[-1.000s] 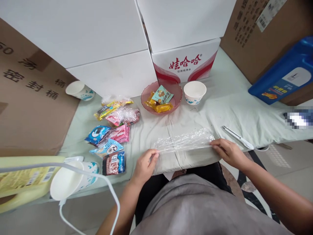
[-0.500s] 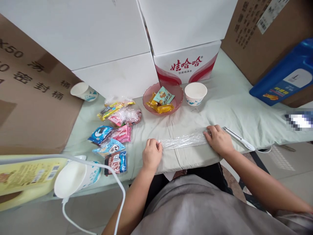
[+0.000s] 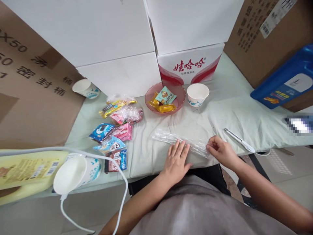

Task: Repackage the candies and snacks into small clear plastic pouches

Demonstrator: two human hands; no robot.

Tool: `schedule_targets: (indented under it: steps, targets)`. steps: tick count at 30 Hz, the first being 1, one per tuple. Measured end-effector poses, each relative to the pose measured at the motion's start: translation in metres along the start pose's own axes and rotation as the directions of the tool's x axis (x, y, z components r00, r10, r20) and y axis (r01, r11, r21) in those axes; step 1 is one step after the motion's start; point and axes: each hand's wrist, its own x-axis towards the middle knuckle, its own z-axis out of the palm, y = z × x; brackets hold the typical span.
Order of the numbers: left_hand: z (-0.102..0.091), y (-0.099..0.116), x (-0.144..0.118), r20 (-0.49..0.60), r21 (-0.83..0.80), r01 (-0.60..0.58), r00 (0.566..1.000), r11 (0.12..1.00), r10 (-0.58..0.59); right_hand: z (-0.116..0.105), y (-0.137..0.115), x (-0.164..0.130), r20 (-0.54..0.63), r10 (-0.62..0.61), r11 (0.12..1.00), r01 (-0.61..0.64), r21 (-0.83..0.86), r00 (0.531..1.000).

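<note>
A crumpled strip of clear plastic wrap (image 3: 163, 135) lies slantwise on the pale green cloth in front of me. My left hand (image 3: 176, 160) is open, its fingers spread flat over the middle of the strip. At the strip's right end, my right hand (image 3: 218, 150) pinches the plastic between thumb and fingers. Just right of that hand rests a white utility knife (image 3: 239, 140). Beyond the strip stands a pink glass bowl (image 3: 181, 106) with yellow-wrapped snacks (image 3: 167, 108) and a light green packet (image 3: 166, 95) in it. A white paper cup (image 3: 198, 95) stands beside the bowl.
Several snack packets (image 3: 123, 131) lie at the left. Paper cups (image 3: 69, 176) lie tipped there, near a yellow jug (image 3: 29, 173) and a white cable (image 3: 122, 182). White boxes (image 3: 117, 75) wall the back. A blue bottle (image 3: 283, 78) leans at the right.
My left hand has let go of the strip's left end, moved right and flattened onto its middle. My right hand has drawn slightly toward me, so the strip now slants.
</note>
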Motion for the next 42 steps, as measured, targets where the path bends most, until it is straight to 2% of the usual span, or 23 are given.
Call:
schedule_targets:
  steps: [2,4,6,8,11,13,15,20,23,25,28,31,33,34,35,37,38,39,40,42]
  targets:
    - [0.003,0.001,0.000,0.077,-0.039,-0.013,0.997,0.999,0.016,0.000,-0.014,-0.008,0.137,0.030,0.967,-0.064,0.247,0.990]
    - [0.000,-0.001,-0.001,0.155,-0.129,-0.086,0.982,0.988,0.105,-0.003,-0.026,-0.012,0.275,0.003,0.906,-0.119,0.406,0.962]
    - [-0.005,-0.004,-0.001,0.206,-0.260,-0.154,0.956,0.953,0.210,-0.005,-0.035,-0.011,0.390,-0.038,0.861,-0.167,0.480,0.920]
    - [-0.009,-0.009,-0.002,0.195,-0.397,-0.142,0.952,0.907,0.234,-0.005,-0.041,-0.005,0.443,-0.066,0.831,-0.197,0.521,0.894]
    - [-0.008,-0.017,-0.005,0.116,-0.593,-0.022,0.987,0.805,0.113,0.000,-0.046,0.014,0.411,-0.058,0.786,-0.212,0.580,0.910]
    - [-0.005,-0.023,-0.006,0.106,-0.690,0.039,0.993,0.723,0.048,0.007,-0.049,0.031,0.376,-0.037,0.760,-0.219,0.612,0.926]
    - [-0.002,-0.026,-0.005,0.117,-0.740,0.064,0.993,0.669,0.034,0.016,-0.051,0.048,0.357,-0.022,0.752,-0.220,0.622,0.934]
    - [0.000,-0.028,-0.001,0.119,-0.785,0.107,0.993,0.610,-0.021,0.043,-0.049,0.087,0.392,0.043,0.783,-0.275,0.558,0.919]
    - [0.000,-0.027,0.001,0.119,-0.788,0.127,0.991,0.602,-0.053,0.056,-0.045,0.098,0.409,0.127,0.788,-0.342,0.511,0.904]
    - [-0.001,-0.025,0.002,0.123,-0.768,0.138,0.990,0.625,-0.067,0.060,-0.042,0.098,0.404,0.140,0.787,-0.349,0.510,0.904]
    - [-0.003,-0.022,0.002,0.135,-0.731,0.149,0.988,0.666,-0.072,0.058,-0.037,0.094,0.327,0.079,0.829,-0.244,0.503,0.942]
    - [-0.004,-0.020,0.002,0.131,-0.710,0.147,0.989,0.689,-0.076,0.045,-0.031,0.087,0.084,-0.023,0.894,-0.017,0.448,0.996]
    - [-0.004,-0.019,0.003,0.115,-0.692,0.140,0.990,0.708,-0.083,0.033,-0.027,0.080,-0.056,-0.147,0.932,0.157,0.328,0.988]
    - [-0.005,-0.018,0.003,0.104,-0.680,0.133,0.991,0.721,-0.086,0.028,-0.025,0.075,-0.056,-0.243,0.938,0.250,0.239,0.968]
    - [-0.005,-0.018,0.003,0.088,-0.663,0.123,0.992,0.738,-0.086,0.024,-0.023,0.069,0.001,-0.354,0.925,0.350,0.145,0.935]
    - [-0.007,-0.018,0.003,0.037,-0.609,0.082,0.997,0.789,-0.075,0.022,-0.017,0.056,0.226,-0.530,0.837,0.547,-0.018,0.817]
    - [-0.008,-0.018,0.004,-0.003,-0.567,0.051,0.998,0.822,-0.064,0.023,-0.013,0.049,0.327,-0.565,0.780,0.620,-0.087,0.757]
    - [-0.010,-0.019,0.004,-0.055,-0.510,0.021,0.997,0.860,-0.057,0.025,-0.009,0.042,0.386,-0.576,0.729,0.667,-0.156,0.720]
    - [-0.012,-0.020,0.005,-0.122,-0.438,-0.001,0.991,0.899,-0.058,0.029,-0.006,0.036,0.407,-0.579,0.688,0.691,-0.222,0.706]
    - [-0.017,-0.024,0.009,-0.274,-0.271,-0.005,0.959,0.963,-0.072,0.037,0.000,0.027,0.378,-0.587,0.638,0.697,-0.328,0.716]
